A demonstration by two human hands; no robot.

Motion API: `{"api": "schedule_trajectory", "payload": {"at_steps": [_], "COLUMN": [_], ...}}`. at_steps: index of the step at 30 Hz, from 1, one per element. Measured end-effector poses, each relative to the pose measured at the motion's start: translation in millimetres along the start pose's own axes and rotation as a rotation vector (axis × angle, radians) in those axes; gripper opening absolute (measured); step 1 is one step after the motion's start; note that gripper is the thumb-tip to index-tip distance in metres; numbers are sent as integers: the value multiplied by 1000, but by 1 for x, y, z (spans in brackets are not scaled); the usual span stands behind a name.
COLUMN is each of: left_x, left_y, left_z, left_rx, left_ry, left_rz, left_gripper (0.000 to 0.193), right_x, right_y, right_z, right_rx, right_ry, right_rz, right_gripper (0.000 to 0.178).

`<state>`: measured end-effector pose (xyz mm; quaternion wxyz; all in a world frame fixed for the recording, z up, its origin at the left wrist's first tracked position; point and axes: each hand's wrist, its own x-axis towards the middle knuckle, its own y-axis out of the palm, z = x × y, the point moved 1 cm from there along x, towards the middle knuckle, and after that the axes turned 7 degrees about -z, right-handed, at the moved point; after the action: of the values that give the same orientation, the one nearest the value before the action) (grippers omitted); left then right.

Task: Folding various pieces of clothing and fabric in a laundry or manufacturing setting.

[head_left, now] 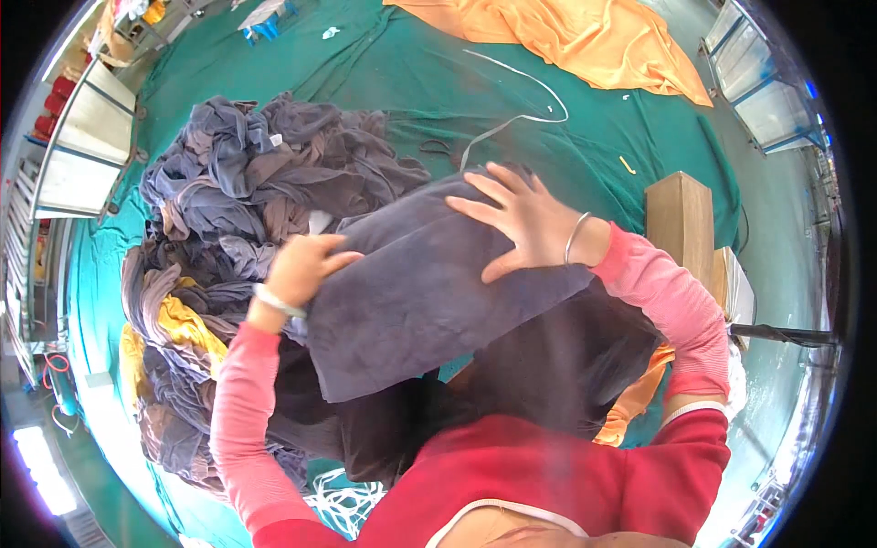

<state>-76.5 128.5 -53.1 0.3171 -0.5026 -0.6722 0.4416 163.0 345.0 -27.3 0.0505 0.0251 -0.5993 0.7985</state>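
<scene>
A folded dark grey cloth (411,292) lies across my lap as a flat, wide panel. Fingers and thumb of my left hand (303,267) close on its left edge, near the upper corner; the fingertips are partly hidden. With fingers spread, my right hand (525,224) rests on the upper right part of the same cloth. Beyond and to the left, a large heap of crumpled grey and brownish cloths (265,164) reaches close to my left hand. A yellow cloth (187,324) pokes out of that heap.
Green sheeting (585,146) covers the floor, with an orange cloth (566,41) spread at the far side. A white strap (516,119) curls beyond my hands. To the right stands a brown cardboard box (678,215). White strips (345,502) lie tangled beside me. A white-sided cart (91,137) stands far left.
</scene>
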Motion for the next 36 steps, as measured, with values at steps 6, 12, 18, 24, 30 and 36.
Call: {"api": "schedule_trajectory", "payload": {"at_steps": [6, 12, 18, 24, 30, 36], "left_x": [2, 25, 59, 63, 42, 35], "left_y": [5, -24, -75, -97, -96, -38], "left_z": [-30, -13, -68, -126, -68, -21], "left_rx": [-340, -671, -439, -313, -875, -1043], "left_ry": [-87, -138, -15, 186, 397, -155], "left_rz": [107, -273, -471, -649, -682, -304], "left_gripper": [41, 22, 22, 18, 107, 30], "right_x": [-40, -20, 46, 139, 137, 148], "right_y": [-6, -17, -27, -13, -86, -126], "right_z": [6, 5, 16, 67, 72, 86], "right_rx": [-29, -71, 147, 856, 1159, 1364], "right_ry": [115, 68, -115, -367, 28, -290], "right_rz": [179, 158, -184, -437, -399, -506], "right_gripper": [93, 83, 66, 37, 31, 68]}}
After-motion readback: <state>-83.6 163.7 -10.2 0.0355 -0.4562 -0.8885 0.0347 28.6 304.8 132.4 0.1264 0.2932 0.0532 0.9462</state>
